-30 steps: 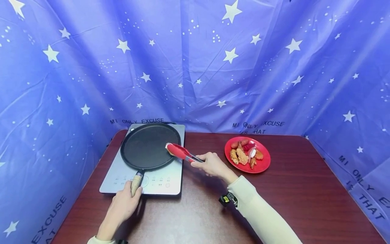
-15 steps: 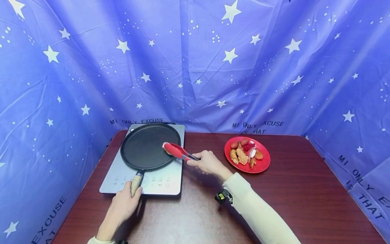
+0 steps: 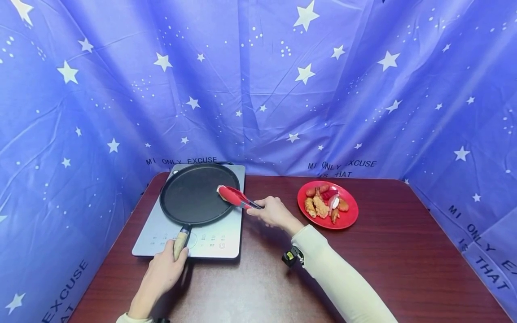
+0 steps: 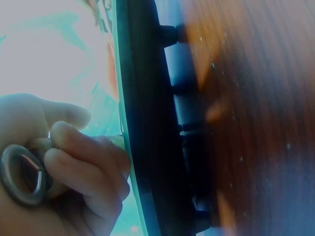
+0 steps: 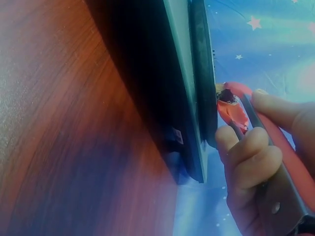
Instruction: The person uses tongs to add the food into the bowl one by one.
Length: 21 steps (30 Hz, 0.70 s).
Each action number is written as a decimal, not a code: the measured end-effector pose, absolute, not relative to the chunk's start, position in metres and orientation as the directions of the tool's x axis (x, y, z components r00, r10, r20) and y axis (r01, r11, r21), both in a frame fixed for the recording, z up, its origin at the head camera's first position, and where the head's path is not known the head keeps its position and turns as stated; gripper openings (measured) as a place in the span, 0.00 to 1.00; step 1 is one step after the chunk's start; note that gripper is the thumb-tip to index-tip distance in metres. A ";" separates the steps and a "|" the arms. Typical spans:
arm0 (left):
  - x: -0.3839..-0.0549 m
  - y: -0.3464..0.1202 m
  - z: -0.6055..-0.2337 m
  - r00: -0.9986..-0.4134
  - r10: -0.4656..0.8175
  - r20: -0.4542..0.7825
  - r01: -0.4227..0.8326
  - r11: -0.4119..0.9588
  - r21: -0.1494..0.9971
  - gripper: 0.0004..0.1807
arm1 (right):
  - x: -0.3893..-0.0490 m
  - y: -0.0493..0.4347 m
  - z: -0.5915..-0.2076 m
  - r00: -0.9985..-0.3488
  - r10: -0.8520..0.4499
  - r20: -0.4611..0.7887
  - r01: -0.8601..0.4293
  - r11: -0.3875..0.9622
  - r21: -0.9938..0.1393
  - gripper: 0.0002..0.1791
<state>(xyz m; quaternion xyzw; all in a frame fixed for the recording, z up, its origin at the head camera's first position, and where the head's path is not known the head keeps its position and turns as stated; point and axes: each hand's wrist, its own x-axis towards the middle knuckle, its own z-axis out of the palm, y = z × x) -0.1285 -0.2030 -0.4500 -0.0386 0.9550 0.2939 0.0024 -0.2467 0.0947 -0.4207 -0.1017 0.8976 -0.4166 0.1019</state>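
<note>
My left hand (image 3: 163, 269) grips the pale handle (image 3: 180, 241) of a flat black frying pan (image 3: 191, 193); in the left wrist view the fingers (image 4: 86, 167) curl around it, with a metal ring at the handle's end. In my right hand (image 3: 276, 214) is a pair of red-tipped tongs (image 3: 235, 197), reaching over the pan's right side. A small whitish-brown piece of food (image 3: 219, 190) shows at the tong tips, mostly hidden by them. The right wrist view shows fingers and thumb wrapped around the tongs' arms (image 5: 285, 189), with the tips close to the pan's rim.
Under the pan lies a silver induction cooktop (image 3: 151, 233) with touch controls along its front. A red plate (image 3: 350, 217) with several pieces of food, among them fried chicken (image 3: 321, 208), stands to the right on the dark wooden table (image 3: 387, 251). Star-patterned blue curtains (image 3: 266, 89) surround the table.
My right hand and the tongs have moved slightly left and away from me, the tips now farther in over the pan. The left hand, pan and plate stay where they were.
</note>
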 end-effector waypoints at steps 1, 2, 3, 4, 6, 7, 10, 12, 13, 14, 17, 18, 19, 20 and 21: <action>-0.129 -0.203 -0.450 -0.997 -0.072 -0.027 -0.075 0.824 0.561 0.22 | -0.247 0.094 -0.421 -0.959 -0.265 -0.097 -0.097 0.632 -0.769 0.20; -0.129 -0.203 -0.449 -0.997 -0.072 -0.028 -0.075 0.824 0.561 0.22 | -0.248 0.094 -0.421 -0.960 -0.262 -0.097 -0.095 0.634 -0.768 0.20; -0.129 -0.202 -0.449 -0.997 -0.071 -0.028 -0.075 0.824 0.561 0.22 | -0.248 0.094 -0.420 -0.961 -0.259 -0.096 -0.094 0.634 -0.767 0.21; -0.129 -0.202 -0.448 -0.997 -0.072 -0.030 -0.077 0.824 0.561 0.22 | -0.249 0.094 -0.420 -0.962 -0.256 -0.095 -0.093 0.636 -0.766 0.21; -0.128 -0.202 -0.448 -0.997 -0.074 -0.035 -0.081 0.824 0.560 0.22 | -0.249 0.093 -0.420 -0.963 -0.253 -0.092 -0.095 0.639 -0.763 0.22; -0.128 -0.202 -0.447 -0.997 -0.072 -0.037 -0.080 0.823 0.562 0.22 | -0.250 0.093 -0.420 -0.964 -0.249 -0.091 -0.095 0.643 -0.760 0.23; -0.128 -0.201 -0.446 -0.997 -0.069 -0.040 -0.079 0.824 0.561 0.23 | -0.251 0.092 -0.420 -0.966 -0.238 -0.097 -0.085 0.650 -0.755 0.25; -0.128 -0.201 -0.446 -0.997 -0.071 -0.039 -0.080 0.827 0.557 0.23 | -0.252 0.091 -0.421 -0.967 -0.236 -0.099 -0.081 0.650 -0.756 0.26; -0.128 -0.201 -0.446 -0.997 -0.072 -0.039 -0.081 0.828 0.555 0.23 | -0.253 0.091 -0.421 -0.967 -0.234 -0.101 -0.078 0.648 -0.758 0.26; -0.128 -0.201 -0.446 -0.997 -0.073 -0.037 -0.081 0.829 0.553 0.23 | -0.253 0.090 -0.422 -0.967 -0.233 -0.101 -0.076 0.644 -0.761 0.27; -0.128 -0.201 -0.447 -0.997 -0.075 -0.035 -0.082 0.830 0.551 0.23 | -0.255 0.087 -0.422 -0.968 -0.233 -0.090 -0.083 0.640 -0.764 0.26; -0.128 -0.201 -0.447 -0.997 -0.073 -0.034 -0.080 0.830 0.552 0.23 | -0.256 0.086 -0.422 -0.969 -0.233 -0.089 -0.084 0.640 -0.764 0.26; -0.128 -0.201 -0.447 -0.997 -0.070 -0.034 -0.078 0.830 0.552 0.23 | -0.256 0.086 -0.422 -0.969 -0.230 -0.086 -0.084 0.641 -0.763 0.26; -0.128 -0.201 -0.447 -0.997 -0.070 -0.034 -0.077 0.830 0.552 0.23 | -0.256 0.085 -0.423 -0.970 -0.227 -0.084 -0.085 0.644 -0.760 0.25; -0.128 -0.201 -0.447 -0.997 -0.069 -0.034 -0.076 0.830 0.552 0.23 | -0.256 0.085 -0.423 -0.971 -0.225 -0.082 -0.086 0.647 -0.758 0.25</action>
